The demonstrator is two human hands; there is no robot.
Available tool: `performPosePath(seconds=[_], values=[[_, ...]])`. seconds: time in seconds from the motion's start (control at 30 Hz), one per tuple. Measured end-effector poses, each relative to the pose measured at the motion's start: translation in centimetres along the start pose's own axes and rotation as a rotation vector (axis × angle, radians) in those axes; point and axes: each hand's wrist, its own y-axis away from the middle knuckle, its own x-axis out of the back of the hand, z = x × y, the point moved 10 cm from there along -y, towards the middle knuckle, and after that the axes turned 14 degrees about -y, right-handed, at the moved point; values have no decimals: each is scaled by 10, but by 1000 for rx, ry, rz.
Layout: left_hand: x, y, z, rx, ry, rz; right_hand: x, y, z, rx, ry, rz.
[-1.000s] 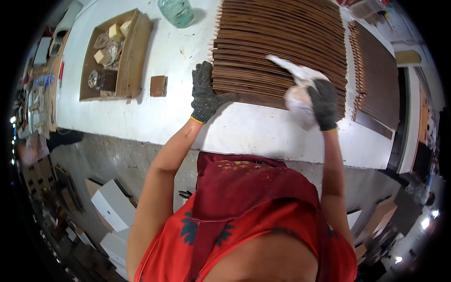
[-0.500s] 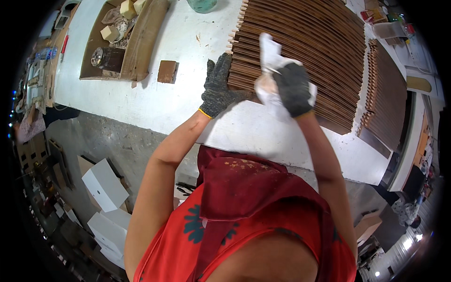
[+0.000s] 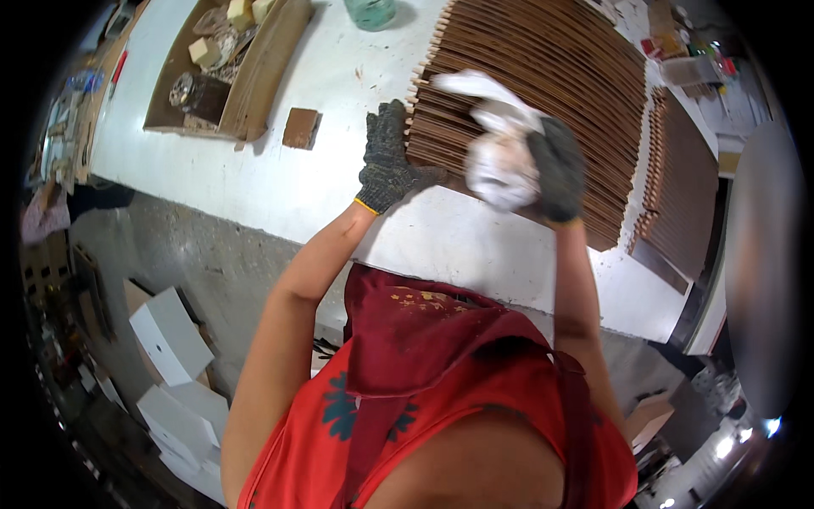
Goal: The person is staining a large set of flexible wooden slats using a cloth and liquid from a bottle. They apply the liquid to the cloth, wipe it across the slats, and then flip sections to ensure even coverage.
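Brown wooden strips (image 3: 543, 68) lie side by side on the white table, their pale ends jutting out along the left side. My left hand (image 3: 387, 159), in a dark grey knit glove with a yellow cuff, rests at the near left corner of the strips. Its fingers are stretched out along the strip ends, and the thumb lies along the near edge. My right hand (image 3: 560, 170), gloved the same way and somewhat blurred, grips a bunched white cloth (image 3: 502, 174) with brownish stains. The cloth is over the near part of the strips, one end trailing to the left.
A second stack of brown strips (image 3: 682, 182) lies to the right. On the left stand a cardboard tray (image 3: 246, 110) with pale blocks and a dark jar, and a small brown block (image 3: 301, 128). A greenish jar (image 3: 370, 12) is at the far edge. White boxes (image 3: 170, 335) sit on the floor.
My right hand has moved a little to the right with the cloth, whose loose end now swings out leftward. My left hand stays at the corner of the strips. The view has shifted slightly.
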Motion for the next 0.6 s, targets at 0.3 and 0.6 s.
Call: performPosePath(seconds=[0.3,0.6], values=[[2,-2,1,31,-19,-71,14,24,31,136,438,-207],[2,-4,3,79,133,-168,-99,-32,-37,393,335,-213]])
